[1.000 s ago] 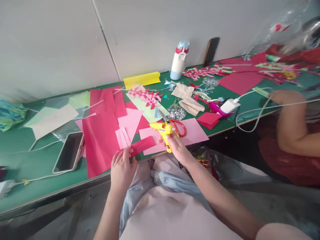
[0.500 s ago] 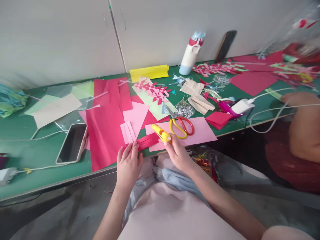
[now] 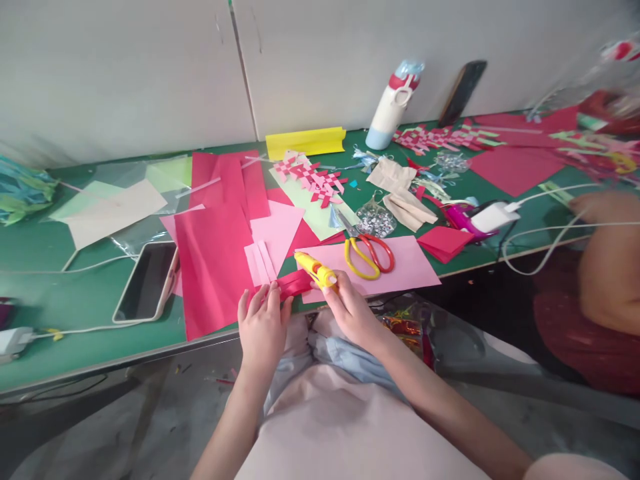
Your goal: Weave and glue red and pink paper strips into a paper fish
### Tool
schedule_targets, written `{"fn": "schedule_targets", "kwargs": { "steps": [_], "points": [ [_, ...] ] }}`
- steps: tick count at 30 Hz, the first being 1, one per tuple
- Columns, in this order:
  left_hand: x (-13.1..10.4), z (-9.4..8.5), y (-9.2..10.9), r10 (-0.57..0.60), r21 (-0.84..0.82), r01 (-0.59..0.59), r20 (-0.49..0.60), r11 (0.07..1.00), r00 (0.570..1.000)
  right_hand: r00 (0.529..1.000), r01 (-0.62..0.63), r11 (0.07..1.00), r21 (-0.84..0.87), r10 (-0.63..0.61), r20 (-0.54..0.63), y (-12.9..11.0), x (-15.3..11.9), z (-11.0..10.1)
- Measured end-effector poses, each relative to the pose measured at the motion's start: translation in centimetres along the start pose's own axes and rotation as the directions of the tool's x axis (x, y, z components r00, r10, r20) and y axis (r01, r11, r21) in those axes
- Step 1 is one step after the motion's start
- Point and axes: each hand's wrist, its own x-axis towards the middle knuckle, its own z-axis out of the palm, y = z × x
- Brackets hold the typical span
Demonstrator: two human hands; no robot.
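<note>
My left hand [image 3: 263, 330] is at the table's front edge, its fingers closed over the end of a red paper strip [image 3: 296, 285]. My right hand [image 3: 353, 310] grips a small yellow tool [image 3: 316, 269] with an orange inset; its exact kind is unclear. The tool's front end points up and left, above the strip. Pink paper [image 3: 405, 257] lies beneath and right of the tool. Scissors [image 3: 370, 257] with a yellow and a red handle rest on it. Left of the strip lie narrow light-pink strips [image 3: 261, 261] and a large red sheet [image 3: 215, 267].
A phone [image 3: 145, 283] lies at left. A bottle [image 3: 394, 107] stands at the back, beside a dark upright object [image 3: 463, 92]. Woven paper pieces [image 3: 310, 179], a bag of beads [image 3: 376, 219] and a white charger [image 3: 490, 217] with a cable are around. Another person's arm [image 3: 610, 260] is at right.
The view has shifted slightly. The yellow tool has tipped a little further left over the red strip. Both hands keep their holds.
</note>
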Motion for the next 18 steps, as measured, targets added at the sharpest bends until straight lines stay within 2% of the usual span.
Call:
{"fn": "schedule_targets", "kwargs": {
  "steps": [6, 10, 13, 15, 18],
  "points": [
    [0.2, 0.0, 0.1, -0.056, -0.017, 0.056, 0.02, 0.998, 0.998, 1.0, -0.002, 0.995, 0.1, 0.002, 0.003, -0.2, -0.3, -0.5],
    [0.3, -0.1, 0.1, -0.083, -0.047, 0.084, 0.025, 0.995, 0.996, 0.998, -0.044, 0.971, 0.235, 0.054, -0.035, -0.4, -0.7, -2.4],
    [0.4, -0.2, 0.1, -0.119, -0.068, 0.12, 0.029, 0.99, 0.993, 0.994, -0.084, 0.916, 0.392, 0.105, -0.032, -0.3, -1.3, -3.9],
    [0.5, -0.2, 0.1, -0.134, -0.08, 0.137, 0.042, 0.987, 0.99, 0.989, -0.139, 0.872, 0.47, 0.147, 0.019, -0.2, -1.9, -4.5],
    [0.6, -0.4, 0.0, -0.148, -0.09, 0.154, 0.061, 0.984, 0.987, 0.968, -0.247, 0.835, 0.492, 0.189, 0.165, 0.0, -2.7, -4.6]
  ]
}}
